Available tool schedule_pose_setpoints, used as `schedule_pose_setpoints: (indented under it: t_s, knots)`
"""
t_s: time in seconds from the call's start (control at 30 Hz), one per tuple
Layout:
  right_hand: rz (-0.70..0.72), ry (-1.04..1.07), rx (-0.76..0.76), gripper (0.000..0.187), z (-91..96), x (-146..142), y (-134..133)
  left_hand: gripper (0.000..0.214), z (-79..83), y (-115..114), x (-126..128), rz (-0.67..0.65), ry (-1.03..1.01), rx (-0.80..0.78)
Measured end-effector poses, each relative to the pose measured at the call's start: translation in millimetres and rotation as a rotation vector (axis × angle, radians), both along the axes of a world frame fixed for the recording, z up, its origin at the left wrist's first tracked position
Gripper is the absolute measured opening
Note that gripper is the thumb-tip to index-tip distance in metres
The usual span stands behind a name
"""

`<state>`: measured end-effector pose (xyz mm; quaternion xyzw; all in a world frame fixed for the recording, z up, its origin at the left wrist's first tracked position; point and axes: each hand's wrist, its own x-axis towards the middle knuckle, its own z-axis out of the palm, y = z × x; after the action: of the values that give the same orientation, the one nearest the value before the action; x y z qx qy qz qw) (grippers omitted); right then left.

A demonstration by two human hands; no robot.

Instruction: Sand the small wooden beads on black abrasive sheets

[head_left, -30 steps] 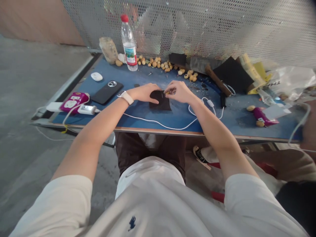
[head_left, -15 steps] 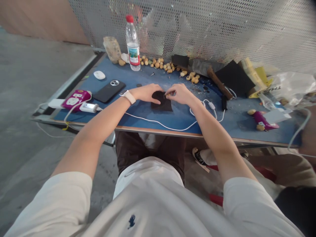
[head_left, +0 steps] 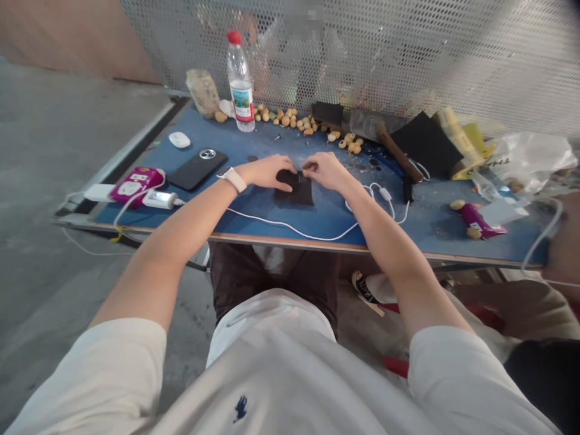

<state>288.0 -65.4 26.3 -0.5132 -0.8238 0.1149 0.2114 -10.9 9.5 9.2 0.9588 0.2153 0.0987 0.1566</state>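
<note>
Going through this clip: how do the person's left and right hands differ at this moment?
The left hand wears a white watch strap; the right hand is bare. The left lies spread on the dark sheet; the right pinches a small tan piece. Both are over that sheet.

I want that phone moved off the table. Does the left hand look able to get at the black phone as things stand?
Probably yes. The left hand is at the dark sheet, and the black phone lies close beside its wrist; nothing appears to stand between them.

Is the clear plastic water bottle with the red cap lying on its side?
No, the clear plastic water bottle stands upright on the blue worktop.
</note>
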Motion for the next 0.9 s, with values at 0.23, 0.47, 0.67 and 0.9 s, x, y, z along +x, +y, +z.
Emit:
schedule_pose_setpoints:
  t_s: [0.23, 0.47, 0.67, 0.9]
  knots:
    - [0.077, 0.035, -0.019, 0.021, -2.4, 6, 1, 0.073, -3.1, 2, 2, -0.014, -0.053, -0.012]
    - [0.113, 0.059, -0.021, 0.017, -8.3, 8, 13, 0.079, -2.4, 1, 3, 0.021, -0.051, -0.050]
    - [0.129, 0.030, 0.072, 0.020, -18.4, 6, 19, 0.096, -1.1, -1, 2, 0.059, -0.051, -0.061]
    - [0.231, 0.025, 0.028, 0.017, -17.5, 4, 20, 0.120, 0.1, -2, 3, 0.075, -0.091, -0.106]
